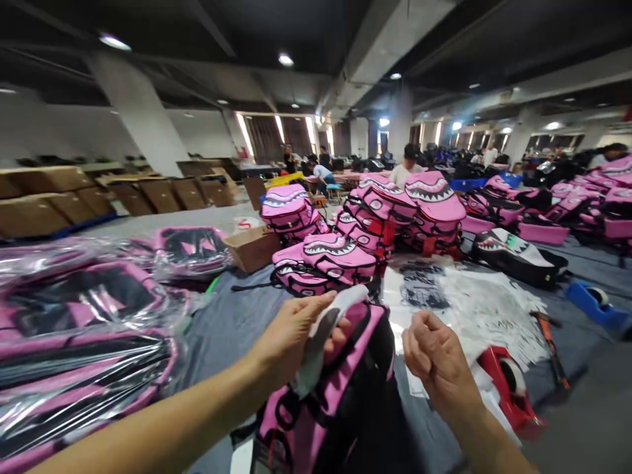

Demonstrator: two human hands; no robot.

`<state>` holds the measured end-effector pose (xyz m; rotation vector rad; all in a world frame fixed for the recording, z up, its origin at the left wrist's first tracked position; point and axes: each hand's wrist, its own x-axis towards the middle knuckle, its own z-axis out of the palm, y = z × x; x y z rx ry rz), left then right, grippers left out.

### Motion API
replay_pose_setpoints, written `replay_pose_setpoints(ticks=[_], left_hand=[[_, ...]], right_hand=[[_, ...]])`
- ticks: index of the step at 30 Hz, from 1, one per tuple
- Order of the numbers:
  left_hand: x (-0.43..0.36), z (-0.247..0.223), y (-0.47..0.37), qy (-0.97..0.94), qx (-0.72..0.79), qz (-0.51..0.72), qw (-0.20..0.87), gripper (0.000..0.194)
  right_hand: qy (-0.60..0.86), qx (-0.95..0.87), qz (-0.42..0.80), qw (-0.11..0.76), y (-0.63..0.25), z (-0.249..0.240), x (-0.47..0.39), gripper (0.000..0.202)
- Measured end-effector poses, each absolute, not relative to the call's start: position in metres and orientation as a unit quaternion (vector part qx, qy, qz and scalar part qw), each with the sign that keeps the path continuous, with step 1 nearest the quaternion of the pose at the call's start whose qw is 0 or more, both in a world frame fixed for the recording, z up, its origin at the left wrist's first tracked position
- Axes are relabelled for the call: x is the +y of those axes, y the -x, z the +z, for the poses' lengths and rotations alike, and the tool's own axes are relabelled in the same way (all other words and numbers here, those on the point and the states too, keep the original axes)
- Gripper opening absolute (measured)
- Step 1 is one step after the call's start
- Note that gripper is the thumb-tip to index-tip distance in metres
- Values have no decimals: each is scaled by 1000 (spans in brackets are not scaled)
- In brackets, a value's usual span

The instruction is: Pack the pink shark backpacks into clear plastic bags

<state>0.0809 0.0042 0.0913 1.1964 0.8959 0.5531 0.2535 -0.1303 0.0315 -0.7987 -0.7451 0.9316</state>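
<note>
In the head view, my left hand [291,329] grips a whitish, thin wrapping sheet [353,297], blurred by motion, above a pink and black backpack [363,342]. That backpack lies directly in front of me, its black straps facing up. To its right, over the table, my right hand [434,359] is closed with the fingers curled in; whether anything small is between them is hidden. A red tape dispenser [511,388] sits beside my right wrist. White printed plastic bags [459,309] are spread out behind my right hand.
Pink backpacks with shark-mouth prints [338,257] are stacked ahead. At left lie clear-bagged pink backpacks [89,303], near an open cardboard box [254,249]. A blue tape dispenser [597,303] and an orange-handled tool [550,349] rest at right. Several people are in the background.
</note>
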Motion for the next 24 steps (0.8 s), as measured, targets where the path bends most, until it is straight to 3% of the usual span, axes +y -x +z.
replay_pose_setpoints(ticks=[3,9,17,24], left_hand=[[-5,88,-89,-520,383,261,717,52],[-16,83,-87,-498,298,271,768,62],[-27,89,-91,-509,302,299,749,59],[-24,86,-91,-527,331,294,725,44]], right_hand=[[386,-405,439,703,-226,60,-109,47],[466,-404,423,664,-214,55,-81,59],[530,-411,407,620,-217,57,-80,67],[515,-412,511,551,-230,64,-94,60]])
